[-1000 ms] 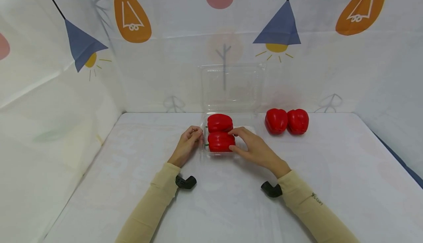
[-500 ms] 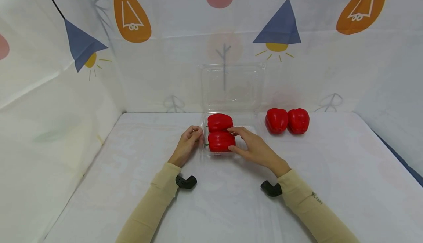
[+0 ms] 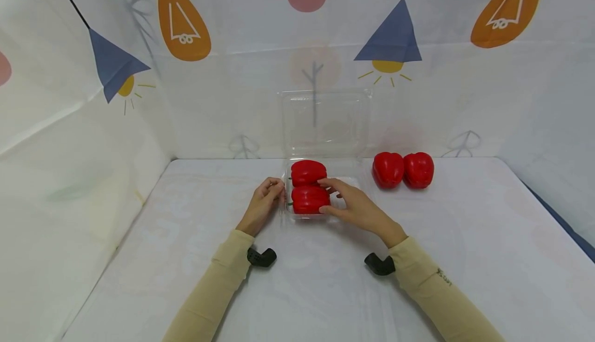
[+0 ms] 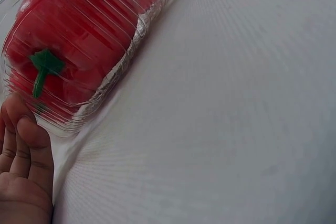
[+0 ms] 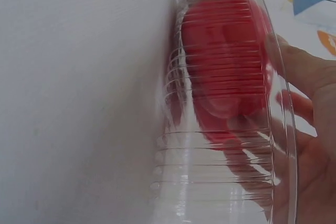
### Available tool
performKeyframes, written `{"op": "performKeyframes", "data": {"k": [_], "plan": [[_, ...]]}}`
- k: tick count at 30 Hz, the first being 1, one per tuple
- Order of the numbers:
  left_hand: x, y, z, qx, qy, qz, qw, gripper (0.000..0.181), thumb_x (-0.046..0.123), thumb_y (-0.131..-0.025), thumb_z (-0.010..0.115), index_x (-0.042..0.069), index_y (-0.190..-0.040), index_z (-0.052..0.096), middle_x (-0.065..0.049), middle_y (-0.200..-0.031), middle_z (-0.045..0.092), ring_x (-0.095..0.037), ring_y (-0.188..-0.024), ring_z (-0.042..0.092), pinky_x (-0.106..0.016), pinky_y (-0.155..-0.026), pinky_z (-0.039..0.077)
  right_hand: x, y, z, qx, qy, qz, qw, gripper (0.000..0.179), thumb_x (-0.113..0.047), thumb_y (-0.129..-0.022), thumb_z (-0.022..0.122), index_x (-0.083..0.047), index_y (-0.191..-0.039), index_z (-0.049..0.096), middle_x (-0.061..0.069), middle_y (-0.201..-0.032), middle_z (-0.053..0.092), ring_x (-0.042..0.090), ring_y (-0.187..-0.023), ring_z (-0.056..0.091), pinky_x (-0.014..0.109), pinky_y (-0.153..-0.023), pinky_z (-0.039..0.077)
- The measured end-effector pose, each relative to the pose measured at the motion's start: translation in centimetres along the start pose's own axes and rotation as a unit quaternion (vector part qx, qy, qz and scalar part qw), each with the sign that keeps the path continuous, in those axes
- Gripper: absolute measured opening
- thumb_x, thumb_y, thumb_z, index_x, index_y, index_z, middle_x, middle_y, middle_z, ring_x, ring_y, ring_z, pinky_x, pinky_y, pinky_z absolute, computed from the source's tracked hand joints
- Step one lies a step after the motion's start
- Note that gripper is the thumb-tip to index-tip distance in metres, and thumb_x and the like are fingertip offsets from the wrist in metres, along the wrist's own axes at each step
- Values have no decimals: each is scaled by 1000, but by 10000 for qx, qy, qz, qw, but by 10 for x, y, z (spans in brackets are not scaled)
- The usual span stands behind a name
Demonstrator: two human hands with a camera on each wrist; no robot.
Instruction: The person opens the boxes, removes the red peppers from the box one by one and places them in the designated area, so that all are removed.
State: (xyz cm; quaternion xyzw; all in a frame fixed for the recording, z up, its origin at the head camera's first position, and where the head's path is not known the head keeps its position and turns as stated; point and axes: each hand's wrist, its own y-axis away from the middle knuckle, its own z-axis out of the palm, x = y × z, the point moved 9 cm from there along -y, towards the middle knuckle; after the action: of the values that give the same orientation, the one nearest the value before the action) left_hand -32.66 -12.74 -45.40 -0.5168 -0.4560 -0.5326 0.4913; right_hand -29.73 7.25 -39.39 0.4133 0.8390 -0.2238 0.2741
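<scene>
Left hand [image 3: 262, 205]: thumb and fingers curled together, pinching the left rim of a clear plastic clamshell [image 3: 346, 169], its lid [image 3: 334, 125] raised at the far side. Right hand [image 3: 362, 210]: half open, thumb and fingertips gripping the right end of the near red bell pepper [image 3: 309, 201], which lies inside on the left, stem leftward, beside the far red bell pepper [image 3: 308, 171]. Two loose red bell peppers [image 3: 388, 170] sit to the right.

From up on the person's head, one camera looks forward and down, far enough back to take in white tabletop [image 3: 325, 285] and printed backdrop [image 3: 232, 99]. The wrist cameras sit low and close, the left facing the clear box [image 5: 199, 177] from its left, the right from its near side; all three share that box.
</scene>
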Motion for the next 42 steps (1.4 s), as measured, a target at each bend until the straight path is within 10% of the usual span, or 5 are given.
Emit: {"op": "performKeyframes", "data": {"k": [42], "plan": [[-1,-1,-1,23,88,-86,9999,22,22,-99,49,2,-109,48,5,-76,54,-8,-69,50,-20,-67,40,1,-1,-1,248,-567,-93,9980,52,-30,-91,62,-16,-137,43,1,-133,53,20,-111,59,34,-88,53]]}}
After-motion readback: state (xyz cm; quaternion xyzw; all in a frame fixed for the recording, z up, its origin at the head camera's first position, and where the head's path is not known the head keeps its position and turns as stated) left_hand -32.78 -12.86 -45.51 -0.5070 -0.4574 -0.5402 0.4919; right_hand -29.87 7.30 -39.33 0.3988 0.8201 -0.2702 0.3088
